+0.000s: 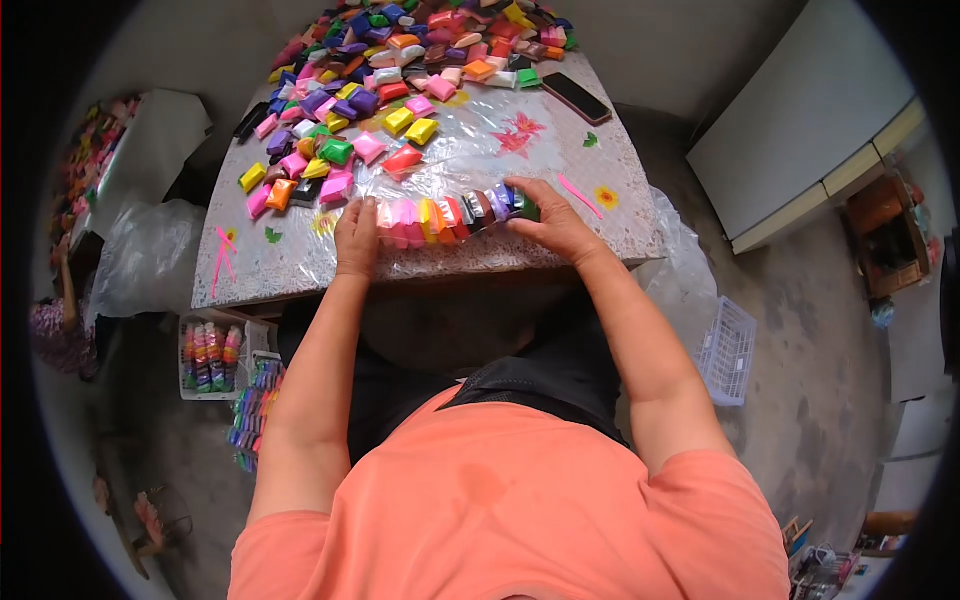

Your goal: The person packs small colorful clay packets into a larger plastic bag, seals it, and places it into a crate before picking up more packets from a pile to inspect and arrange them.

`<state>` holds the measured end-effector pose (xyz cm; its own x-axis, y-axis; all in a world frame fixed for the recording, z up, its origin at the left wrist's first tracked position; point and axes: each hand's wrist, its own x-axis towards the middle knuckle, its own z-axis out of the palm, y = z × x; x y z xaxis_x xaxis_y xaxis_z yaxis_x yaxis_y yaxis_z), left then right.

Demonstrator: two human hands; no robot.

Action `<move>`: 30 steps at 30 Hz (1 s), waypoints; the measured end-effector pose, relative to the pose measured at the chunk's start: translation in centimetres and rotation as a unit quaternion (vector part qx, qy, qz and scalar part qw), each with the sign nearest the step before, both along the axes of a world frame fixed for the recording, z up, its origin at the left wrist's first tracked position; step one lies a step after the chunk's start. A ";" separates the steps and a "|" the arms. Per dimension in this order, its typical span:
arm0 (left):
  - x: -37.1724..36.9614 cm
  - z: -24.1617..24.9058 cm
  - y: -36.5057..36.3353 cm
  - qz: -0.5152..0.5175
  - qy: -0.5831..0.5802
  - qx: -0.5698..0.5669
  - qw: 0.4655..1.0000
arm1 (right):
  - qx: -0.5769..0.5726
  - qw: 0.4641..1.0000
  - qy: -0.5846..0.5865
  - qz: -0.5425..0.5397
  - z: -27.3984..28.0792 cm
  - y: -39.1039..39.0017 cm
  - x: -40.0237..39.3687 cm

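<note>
A row of small coloured packets [430, 220], running from white and pink through yellow, orange and red to dark and green, lies near the table's front edge, seemingly inside a clear plastic sleeve. My left hand [357, 235] grips its pale end, thumb and fingers closed together. At the dark green end, my right hand [556, 222] curls its thumb and fingers around the packets. Just behind the row are loose packets, among them a red one [403, 161] and a pink one [368, 149]. Clear plastic film lies about the row.
A big heap of loose packets [400, 60] covers the table's [290, 270] far side. A phone [577, 97] rests at the right edge. Below left stands a white crate [205, 385] of filled sleeves; a pale basket [728, 350] is on the right floor. Another person [65, 325] sits far left.
</note>
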<state>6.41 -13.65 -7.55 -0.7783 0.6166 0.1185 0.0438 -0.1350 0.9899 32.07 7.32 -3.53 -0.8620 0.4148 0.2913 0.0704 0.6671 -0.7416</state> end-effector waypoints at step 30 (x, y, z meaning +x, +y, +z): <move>-3.2 2.6 0.1 0.168 0.372 -0.217 0.887 | 0.042 0.985 -0.093 -0.139 0.2 3.2 -4.8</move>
